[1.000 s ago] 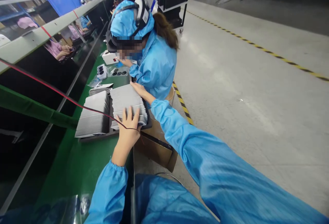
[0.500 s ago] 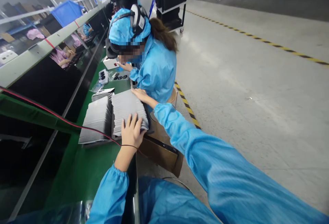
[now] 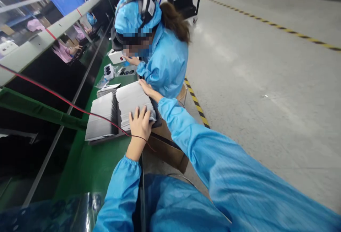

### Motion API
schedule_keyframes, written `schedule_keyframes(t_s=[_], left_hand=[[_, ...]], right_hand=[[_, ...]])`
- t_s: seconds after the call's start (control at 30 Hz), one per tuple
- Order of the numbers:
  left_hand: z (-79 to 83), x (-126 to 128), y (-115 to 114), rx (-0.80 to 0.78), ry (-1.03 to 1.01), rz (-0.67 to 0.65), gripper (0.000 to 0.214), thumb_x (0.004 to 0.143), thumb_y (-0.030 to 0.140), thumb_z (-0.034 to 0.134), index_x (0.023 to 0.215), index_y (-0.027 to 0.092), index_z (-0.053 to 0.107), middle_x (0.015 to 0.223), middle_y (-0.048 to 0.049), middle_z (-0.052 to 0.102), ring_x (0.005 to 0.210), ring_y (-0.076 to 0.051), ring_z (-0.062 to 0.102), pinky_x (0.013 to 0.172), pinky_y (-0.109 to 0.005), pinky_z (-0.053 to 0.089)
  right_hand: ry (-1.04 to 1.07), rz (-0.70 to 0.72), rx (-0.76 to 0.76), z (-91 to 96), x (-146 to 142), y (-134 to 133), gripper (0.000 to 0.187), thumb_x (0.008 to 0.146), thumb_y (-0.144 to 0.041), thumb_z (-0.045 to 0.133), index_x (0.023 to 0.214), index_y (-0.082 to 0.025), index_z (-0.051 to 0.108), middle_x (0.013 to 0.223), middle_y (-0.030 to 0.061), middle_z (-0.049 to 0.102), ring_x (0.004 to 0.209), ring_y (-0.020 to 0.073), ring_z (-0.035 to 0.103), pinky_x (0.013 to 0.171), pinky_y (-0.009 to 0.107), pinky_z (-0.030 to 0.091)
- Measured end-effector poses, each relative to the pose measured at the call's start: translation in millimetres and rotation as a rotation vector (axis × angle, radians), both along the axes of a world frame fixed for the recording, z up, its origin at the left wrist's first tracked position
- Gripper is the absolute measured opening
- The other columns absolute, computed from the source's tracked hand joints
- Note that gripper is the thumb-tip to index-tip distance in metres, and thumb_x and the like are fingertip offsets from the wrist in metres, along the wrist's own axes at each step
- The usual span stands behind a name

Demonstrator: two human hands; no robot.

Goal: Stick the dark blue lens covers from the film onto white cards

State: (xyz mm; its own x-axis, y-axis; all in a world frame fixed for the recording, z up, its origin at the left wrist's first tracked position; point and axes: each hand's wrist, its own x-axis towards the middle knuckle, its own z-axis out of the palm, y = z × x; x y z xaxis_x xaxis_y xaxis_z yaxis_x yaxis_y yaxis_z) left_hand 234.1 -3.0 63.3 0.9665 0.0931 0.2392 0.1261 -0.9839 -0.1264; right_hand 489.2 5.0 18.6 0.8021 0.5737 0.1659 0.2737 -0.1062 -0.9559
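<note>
Two rows of closely packed thin pale sheets stand in a dark tray point(image 3: 102, 140) on the green bench. My left hand point(image 3: 140, 122) lies with fingers spread on the near end of the right-hand row of sheets point(image 3: 133, 95). Stretched along that row's far right edge, my right hand point(image 3: 149, 90) touches the corner with its fingers flat; its fingertips are partly hidden. The left-hand row of sheets point(image 3: 100, 114) is untouched. Behind it lies a smaller pile of sheets point(image 3: 108, 90). A thin red-and-black cable point(image 3: 106, 119) crosses in front of the rows and my left wrist.
A co-worker point(image 3: 165, 58) in blue sits just past the tray, near a white box point(image 3: 116, 57) and white parts with black circles point(image 3: 108, 72). A cardboard box point(image 3: 167, 154) stands below the bench edge. Clear plastic point(image 3: 87, 210) lies at the near end of the green bench point(image 3: 80, 175).
The view has tilted slightly downward, so the scene sits higher in the picture. Both hands stay on the right-hand row of sheets, with little change in their pose.
</note>
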Motion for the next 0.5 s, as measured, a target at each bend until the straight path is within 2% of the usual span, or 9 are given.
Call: schedule_keyframes(t_s=[0.07,0.17,0.33,0.43,0.5], left_hand=[[-2.5,-1.9,-1.8,-0.002,0.01,-0.005,0.053,0.093,0.033,0.063,0.144,0.029,0.052,0.158,-0.0064,0.041,0.148,-0.033,0.034,0.12,-0.062,0.025],[-3.5,-4.6,-3.2,0.009,0.025,-0.029,0.057,0.091,0.028,0.066,0.145,0.034,0.051,0.158,-0.0056,0.041,0.147,-0.032,0.037,0.12,-0.061,0.025],[7.1,5.6,-2.6,0.021,0.073,-0.045,0.064,0.089,0.028,0.068,0.148,0.036,0.046,0.16,-0.0055,0.038,0.148,-0.033,0.035,0.118,-0.067,0.021],[10.3,2.6,-5.8,0.024,0.1,-0.069,0.067,0.092,0.034,0.063,0.154,0.033,0.038,0.164,-0.0078,0.027,0.152,-0.035,0.026,0.118,-0.069,0.018],[9.3,-4.5,-8.2,0.022,0.097,-0.081,0.074,0.09,0.045,0.065,0.156,0.029,0.035,0.165,-0.011,0.024,0.153,-0.037,0.021,0.118,-0.071,0.016]], right_hand=[[0.021,-0.005,-0.018,0.6,0.0,-1.0,0.061,0.104,-0.06,0.019,0.138,-0.022,0.053,0.148,0.0051,0.053,0.142,0.0235,0.041,0.123,0.044,0.019],[0.016,-0.012,-0.067,2.0,-2.4,-3.4,0.057,0.103,-0.061,0.026,0.132,-0.022,0.056,0.139,0.0065,0.06,0.137,0.0247,0.046,0.121,0.046,0.022],[0.008,-0.011,-0.127,10.5,-2.3,1.9,0.046,0.106,-0.052,0.029,0.125,-0.021,0.057,0.139,0.0082,0.059,0.14,0.0248,0.043,0.121,0.047,0.02],[-0.005,-0.005,-0.138,10.7,-4.0,1.5,0.047,0.107,-0.05,0.024,0.124,-0.021,0.057,0.14,0.0062,0.057,0.141,0.0232,0.041,0.121,0.043,0.019],[-0.022,-0.007,-0.144,8.3,-7.7,-1.8,0.05,0.107,-0.054,0.022,0.12,-0.021,0.058,0.136,0.0059,0.059,0.138,0.0231,0.043,0.12,0.042,0.022]])
